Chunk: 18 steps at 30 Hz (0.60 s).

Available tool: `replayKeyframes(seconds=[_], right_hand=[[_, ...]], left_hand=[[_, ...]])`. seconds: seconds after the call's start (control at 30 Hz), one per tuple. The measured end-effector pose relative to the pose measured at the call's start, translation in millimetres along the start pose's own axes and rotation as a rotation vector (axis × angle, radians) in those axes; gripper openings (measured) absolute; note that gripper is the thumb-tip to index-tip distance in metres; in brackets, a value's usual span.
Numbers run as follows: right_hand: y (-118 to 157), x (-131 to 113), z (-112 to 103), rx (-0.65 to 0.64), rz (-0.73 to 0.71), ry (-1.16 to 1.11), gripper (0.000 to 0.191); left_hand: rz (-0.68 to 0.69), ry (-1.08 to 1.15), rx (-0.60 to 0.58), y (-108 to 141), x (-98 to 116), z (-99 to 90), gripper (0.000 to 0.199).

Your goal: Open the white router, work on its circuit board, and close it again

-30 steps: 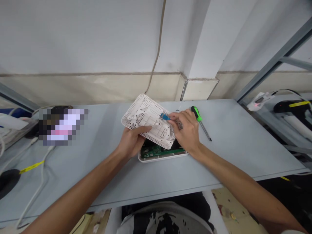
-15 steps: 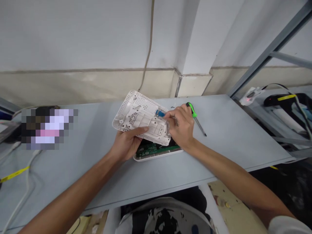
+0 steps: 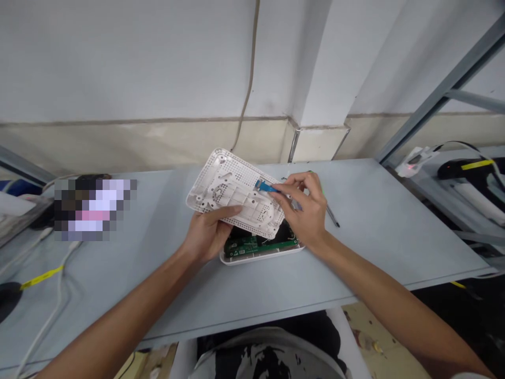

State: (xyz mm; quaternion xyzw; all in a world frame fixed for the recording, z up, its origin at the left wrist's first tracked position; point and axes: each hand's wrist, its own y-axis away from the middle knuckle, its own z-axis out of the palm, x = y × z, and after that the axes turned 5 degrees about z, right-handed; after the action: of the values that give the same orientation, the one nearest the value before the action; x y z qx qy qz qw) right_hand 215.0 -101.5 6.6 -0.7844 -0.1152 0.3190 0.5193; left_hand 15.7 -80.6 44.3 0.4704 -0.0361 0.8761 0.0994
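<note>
A white perforated plastic cover (image 3: 232, 184) is tilted above the desk with its ribbed inner side up. My left hand (image 3: 209, 231) is closed on its lower left edge, the thumb lying over the ribs. Between the thumb and fingers of my right hand (image 3: 305, 205) is a small blue strip (image 3: 268, 187), its far end against the cover near the right edge. I cannot make out what kind of part it is. Below the cover, an open white casing with a green circuit board (image 3: 256, 249) rests on the desk, partly hidden by the cover.
Behind my right hand lies a screwdriver (image 3: 332, 215), its green handle mostly hidden. A blurred-out device with cables (image 3: 59, 284) lies on the desk (image 3: 158, 310) to the left. A metal rack (image 3: 430, 110) with other devices stands at the right, and a wall runs behind.
My right hand has drawn back slightly to the right, and more of the blue strip shows. The left hand keeps its hold on the cover. The whole view has shifted a little.
</note>
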Motion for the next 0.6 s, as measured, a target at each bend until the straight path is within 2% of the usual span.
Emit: replayKeyframes(seconds=[0.13, 0.3, 0.43, 0.6], right_hand=[[0.8, -0.3, -1.9, -0.001, 0.034, -0.007, 0.008], [1.2, -2.1, -2.8, -0.053, 0.034, -0.139, 0.017], [0.8, -2.2, -6.3, -0.072, 0.045, -0.191, 0.015], [0.7, -1.0, -6.5, -0.035, -0.002, -0.192, 0.017]], left_hand=[[-0.019, 0.011, 0.009, -0.6, -1.3, -0.7, 0.068], [-0.044, 0.006, -0.015, -2.4, -3.0, -1.3, 0.07], [-0.049, 0.0, -0.015, -3.7, -2.4, -2.6, 0.073], [-0.034, 0.011, -0.018, -2.5, -3.1, -2.3, 0.075]])
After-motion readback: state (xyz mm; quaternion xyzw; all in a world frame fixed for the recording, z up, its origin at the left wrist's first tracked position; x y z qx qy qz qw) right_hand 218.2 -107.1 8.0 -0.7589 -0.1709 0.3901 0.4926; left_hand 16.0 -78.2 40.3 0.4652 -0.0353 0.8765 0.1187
